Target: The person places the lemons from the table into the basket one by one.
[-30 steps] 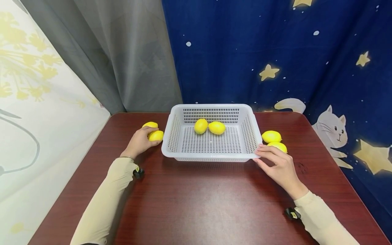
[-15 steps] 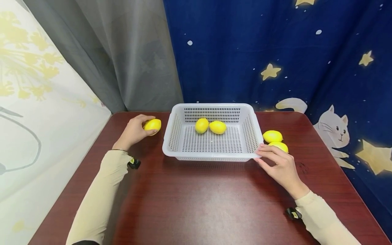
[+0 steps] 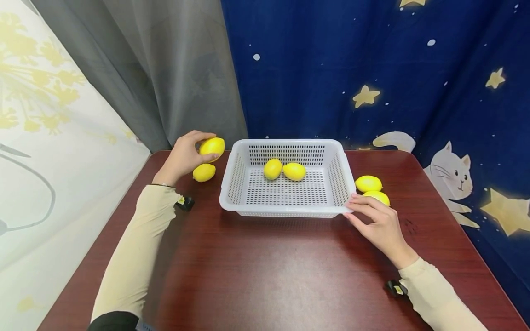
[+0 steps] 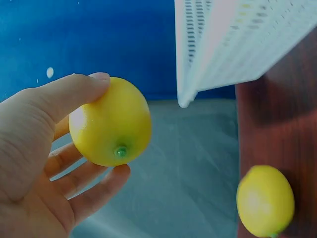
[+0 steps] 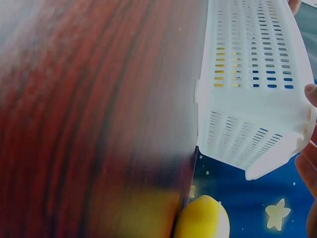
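Observation:
My left hand point(image 3: 185, 155) holds a yellow lemon point(image 3: 212, 147) between thumb and fingers, raised left of the white plastic basket point(image 3: 285, 209). In the left wrist view the held lemon point(image 4: 111, 124) shows its green stem end. Below that hand a second lemon point(image 3: 204, 173) lies on the table. Two lemons, one point(image 3: 273, 169) beside another point(image 3: 294, 172), lie inside the basket toward its back. With thumb and fingertips my right hand point(image 3: 376, 225) grips the basket's front right corner. Right of the basket are two more lemons, one point(image 3: 368, 184) behind another point(image 3: 376, 198) partly covered by the right hand.
The dark red wooden table point(image 3: 265, 266) ends just behind the basket. A grey curtain point(image 3: 198, 82) and a blue curtain point(image 3: 306, 82) with stars hang along its back edge. White patterned cloth point(image 3: 62, 184) hangs at the left.
My left hand let go of the lemon nearest the basket, moved back and left, and picked up another one, lifting it. The right hand stays on the basket corner.

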A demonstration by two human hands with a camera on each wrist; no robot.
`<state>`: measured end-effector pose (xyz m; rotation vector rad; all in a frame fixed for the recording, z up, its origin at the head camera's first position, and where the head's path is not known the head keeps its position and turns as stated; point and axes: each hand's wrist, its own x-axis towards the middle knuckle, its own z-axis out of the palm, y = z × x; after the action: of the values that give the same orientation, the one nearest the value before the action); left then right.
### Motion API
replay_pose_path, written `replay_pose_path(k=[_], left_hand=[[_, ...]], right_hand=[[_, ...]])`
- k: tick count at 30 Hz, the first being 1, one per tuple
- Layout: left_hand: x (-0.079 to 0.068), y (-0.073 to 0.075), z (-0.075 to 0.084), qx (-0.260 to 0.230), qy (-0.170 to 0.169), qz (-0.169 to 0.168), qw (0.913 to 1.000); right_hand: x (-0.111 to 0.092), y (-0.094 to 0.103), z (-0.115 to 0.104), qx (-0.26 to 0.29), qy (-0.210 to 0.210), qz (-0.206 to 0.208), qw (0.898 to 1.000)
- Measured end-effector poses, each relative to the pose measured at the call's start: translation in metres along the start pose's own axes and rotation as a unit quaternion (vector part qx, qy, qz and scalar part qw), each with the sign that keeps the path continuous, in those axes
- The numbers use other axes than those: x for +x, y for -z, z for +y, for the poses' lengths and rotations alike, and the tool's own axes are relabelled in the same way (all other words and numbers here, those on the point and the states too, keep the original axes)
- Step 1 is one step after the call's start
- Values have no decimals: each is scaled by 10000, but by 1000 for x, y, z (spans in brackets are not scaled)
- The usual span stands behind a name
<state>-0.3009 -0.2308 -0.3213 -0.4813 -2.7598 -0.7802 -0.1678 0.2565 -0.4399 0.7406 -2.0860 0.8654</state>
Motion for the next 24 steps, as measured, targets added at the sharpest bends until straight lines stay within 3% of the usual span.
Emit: replay_pose_path(k=[6,14,24], left_hand=[[17,-4,21,-327,-133,210,9992],[45,-15,45,-378,-573,329,9971],[73,-25,78,-475,-648,335,9962]], right_hand=[[-1,-1,0,39,-19,-10,10000],[-2,-1,0,34,-40,19,10000],[-1,0,-1,45,-72,19,10000]])
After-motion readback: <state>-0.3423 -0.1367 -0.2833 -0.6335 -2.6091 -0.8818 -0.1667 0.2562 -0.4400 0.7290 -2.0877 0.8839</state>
